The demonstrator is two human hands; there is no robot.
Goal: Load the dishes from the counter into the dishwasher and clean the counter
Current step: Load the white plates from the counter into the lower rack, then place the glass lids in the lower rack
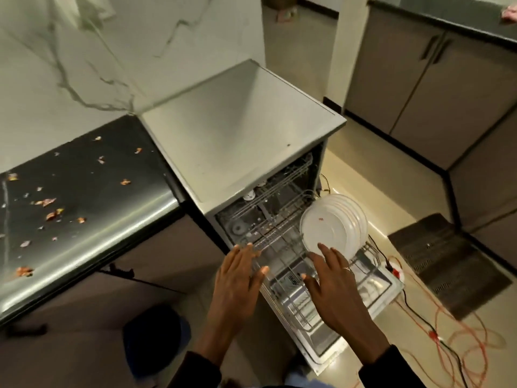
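Dishwasher [237,130]: door down, lower rack [282,247] drawn out.
Plates [333,225]: white, set on edge in a row at the rack's right side.
Left hand [237,278]: fingers straight and spread, holding nothing, over the rack's left rim, apart from the plates.
Right hand [333,281]: flat, holding nothing, fingertips at the front plate's lower edge; contact unclear.
Counter [84,191]: dark, left of the dishwasher, strewn with scraps [53,214].
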